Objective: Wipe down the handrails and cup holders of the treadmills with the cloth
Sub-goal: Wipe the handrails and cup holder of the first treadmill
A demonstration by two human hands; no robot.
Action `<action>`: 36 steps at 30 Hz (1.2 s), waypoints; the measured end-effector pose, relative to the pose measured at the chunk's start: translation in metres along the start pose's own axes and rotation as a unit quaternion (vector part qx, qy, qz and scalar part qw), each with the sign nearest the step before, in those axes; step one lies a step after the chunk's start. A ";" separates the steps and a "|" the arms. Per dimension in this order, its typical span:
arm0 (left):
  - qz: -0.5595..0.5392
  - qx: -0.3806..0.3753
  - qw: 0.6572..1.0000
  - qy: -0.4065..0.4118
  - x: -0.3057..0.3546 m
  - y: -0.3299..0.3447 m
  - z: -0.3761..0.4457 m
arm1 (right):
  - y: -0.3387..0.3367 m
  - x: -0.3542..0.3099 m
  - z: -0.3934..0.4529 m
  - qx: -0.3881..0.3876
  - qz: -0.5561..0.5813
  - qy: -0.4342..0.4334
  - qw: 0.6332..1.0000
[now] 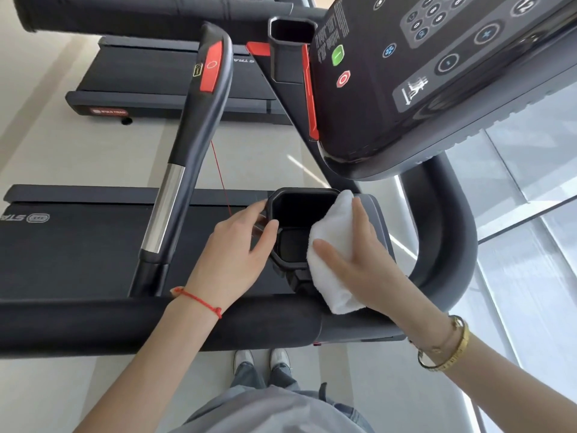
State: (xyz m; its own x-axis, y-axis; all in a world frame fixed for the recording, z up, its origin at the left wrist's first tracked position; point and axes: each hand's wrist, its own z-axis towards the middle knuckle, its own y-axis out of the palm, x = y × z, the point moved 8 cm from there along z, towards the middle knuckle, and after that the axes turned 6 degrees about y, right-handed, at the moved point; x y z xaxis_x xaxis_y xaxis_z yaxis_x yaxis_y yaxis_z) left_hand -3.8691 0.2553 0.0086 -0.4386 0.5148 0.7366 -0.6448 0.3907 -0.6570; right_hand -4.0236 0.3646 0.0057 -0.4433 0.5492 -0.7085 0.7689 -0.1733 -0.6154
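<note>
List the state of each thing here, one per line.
Cup holder: empty, being wiped at its right rim.
Cloth: white, folded, pressed on the rim.
Right hand: flat on the cloth.
Left hand: gripping the holder's left edge.
Second cup holder: empty, untouched.

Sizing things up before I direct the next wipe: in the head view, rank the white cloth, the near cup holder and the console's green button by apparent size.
1. near cup holder
2. white cloth, slightly smaller, close call
3. green button, far smallest

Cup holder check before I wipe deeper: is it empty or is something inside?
Empty: the cup holder shows only bare black walls and floor; the cloth covers its right rim.
</note>
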 end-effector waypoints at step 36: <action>0.002 0.006 1.000 -0.004 0.001 0.001 0.000 | 0.040 -0.091 0.063 -0.044 -0.505 -0.422 0.751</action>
State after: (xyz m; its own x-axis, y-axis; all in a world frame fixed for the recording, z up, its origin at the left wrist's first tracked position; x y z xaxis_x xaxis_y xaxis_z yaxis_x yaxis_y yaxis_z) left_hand -3.8698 0.2564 0.0089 -0.4470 0.5102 0.7348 -0.6496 0.3796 -0.6588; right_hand -3.9819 0.2558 0.0241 -0.9269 -0.3570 0.1155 -0.1459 0.0592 -0.9875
